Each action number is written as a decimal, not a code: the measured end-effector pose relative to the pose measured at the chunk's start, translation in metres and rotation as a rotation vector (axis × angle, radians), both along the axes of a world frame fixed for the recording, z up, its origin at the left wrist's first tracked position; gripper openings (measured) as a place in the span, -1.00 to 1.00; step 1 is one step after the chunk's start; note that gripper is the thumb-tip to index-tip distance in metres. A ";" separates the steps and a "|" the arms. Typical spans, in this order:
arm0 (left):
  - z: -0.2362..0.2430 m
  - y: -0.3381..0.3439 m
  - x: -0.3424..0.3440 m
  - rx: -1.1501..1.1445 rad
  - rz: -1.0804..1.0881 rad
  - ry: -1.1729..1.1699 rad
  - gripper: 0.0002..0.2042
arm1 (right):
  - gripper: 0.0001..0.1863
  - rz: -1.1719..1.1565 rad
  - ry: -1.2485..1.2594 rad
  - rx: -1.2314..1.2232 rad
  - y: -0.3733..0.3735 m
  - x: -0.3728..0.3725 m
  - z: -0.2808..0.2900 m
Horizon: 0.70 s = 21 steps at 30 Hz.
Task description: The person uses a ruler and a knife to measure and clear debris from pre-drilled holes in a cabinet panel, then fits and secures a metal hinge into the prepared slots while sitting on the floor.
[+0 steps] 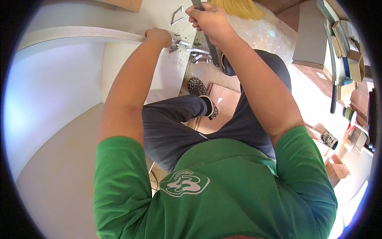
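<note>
My right hand (pixel 209 22) is closed around a long, flat, grey metal bar (pixel 213 53), which looks like a file, though I cannot make out its surface. The bar runs down past the hand toward the floor, beside my shoe. My left hand (pixel 159 38) is curled over the end of the pale edge of a white panel (pixel 79 32); its fingertips are mostly hidden. Between and below the hands, thin white broken strips (pixel 199 51) and dark crumbs lie on a white board and over its edge.
A yellow broom head (pixel 238 8) lies on the stained floor at the top. Under my legs is a brown wooden board (pixel 223 99), next to my patterned shoe (pixel 197 87). Boards and wood offcuts (pixel 346 44) are piled at the right, near a printed can (pixel 329 139).
</note>
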<state>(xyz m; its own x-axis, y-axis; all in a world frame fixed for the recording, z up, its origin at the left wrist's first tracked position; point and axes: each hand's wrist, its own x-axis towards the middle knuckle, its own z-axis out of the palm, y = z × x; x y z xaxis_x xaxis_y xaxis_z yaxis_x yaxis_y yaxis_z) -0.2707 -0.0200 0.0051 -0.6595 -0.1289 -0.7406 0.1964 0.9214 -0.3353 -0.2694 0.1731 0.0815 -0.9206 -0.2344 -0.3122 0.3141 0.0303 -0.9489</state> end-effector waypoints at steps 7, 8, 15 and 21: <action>0.002 -0.015 -0.022 0.032 0.105 0.049 -0.65 | -0.79 -0.013 -0.042 -0.035 0.000 0.000 0.005; 0.004 -0.018 -0.024 0.020 0.083 0.033 -0.66 | -0.80 -0.017 -0.050 -0.048 0.000 0.001 0.007; 0.043 -0.004 -0.015 -0.095 -0.162 -0.037 -0.70 | -0.78 -0.034 -0.058 -0.082 0.006 -0.001 0.005; 0.022 -0.016 -0.001 -0.114 -0.153 0.127 -0.76 | -0.77 -0.005 -0.053 -0.104 0.004 0.000 0.005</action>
<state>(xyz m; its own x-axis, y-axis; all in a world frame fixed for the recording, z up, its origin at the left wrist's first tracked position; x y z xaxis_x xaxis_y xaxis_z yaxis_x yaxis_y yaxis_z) -0.2719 -0.0360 0.0266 -0.7646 -0.0980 -0.6371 0.2810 0.8388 -0.4663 -0.2691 0.1772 0.0865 -0.9048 -0.2633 -0.3348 0.3640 -0.0696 -0.9288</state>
